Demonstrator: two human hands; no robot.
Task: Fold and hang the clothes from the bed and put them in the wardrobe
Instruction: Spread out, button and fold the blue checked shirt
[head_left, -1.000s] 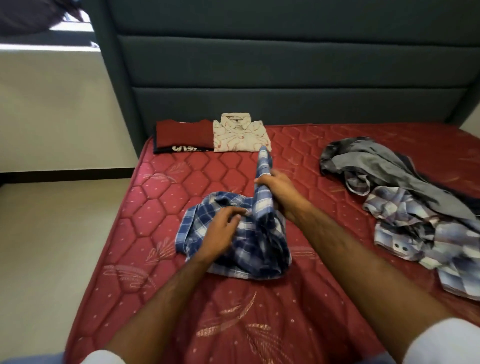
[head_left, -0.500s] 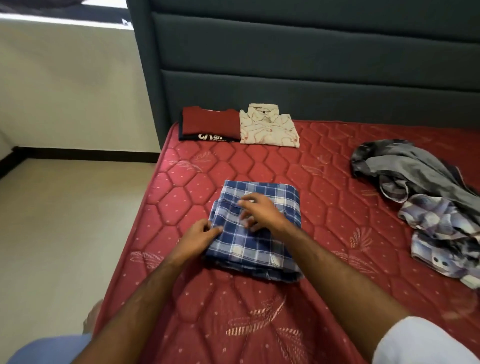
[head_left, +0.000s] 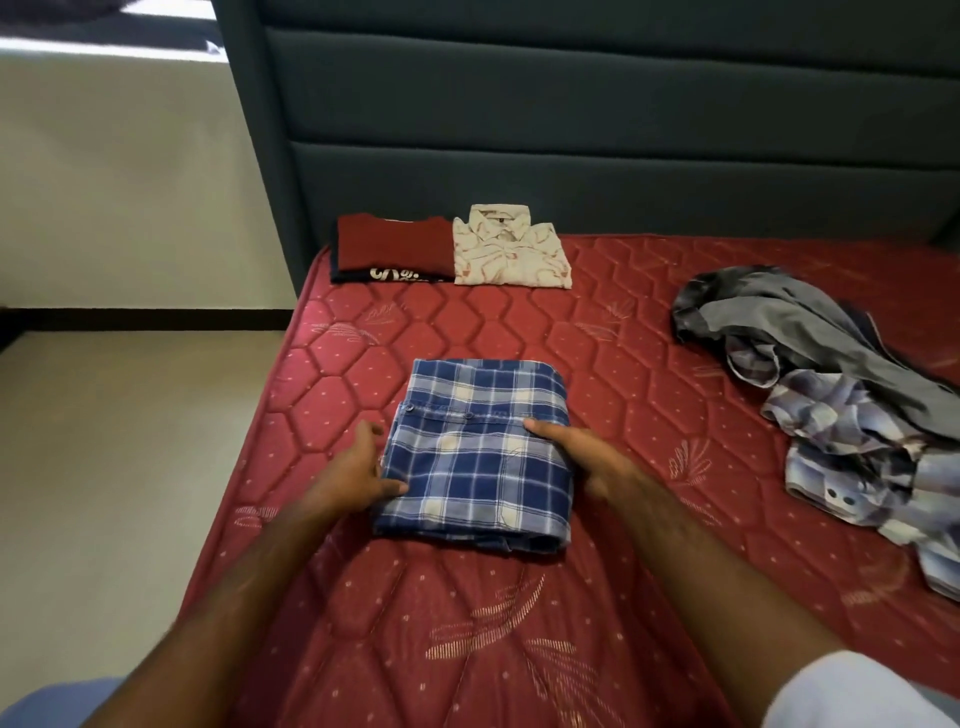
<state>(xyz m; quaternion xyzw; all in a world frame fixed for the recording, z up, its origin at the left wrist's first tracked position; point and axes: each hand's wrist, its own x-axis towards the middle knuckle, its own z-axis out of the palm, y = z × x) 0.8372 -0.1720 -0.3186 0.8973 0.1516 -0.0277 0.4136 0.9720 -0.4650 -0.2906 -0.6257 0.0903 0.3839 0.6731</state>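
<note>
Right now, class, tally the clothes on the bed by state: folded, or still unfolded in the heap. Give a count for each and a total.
Folded: 4 – blue plaid shirt, red T-shirt on a dark printed T-shirt, cream patterned shirt.
Unfolded in the heap: at least 2 – grey garment, pale blue checked shirt; more may be hidden.
Total: at least 6.

Blue-and-white plaid shirt (head_left: 480, 457); red quilted mattress (head_left: 623, 364); maroon top (head_left: 392, 249); cream patterned shirt (head_left: 511, 254); grey, perhaps checked, heap (head_left: 831, 395).
</note>
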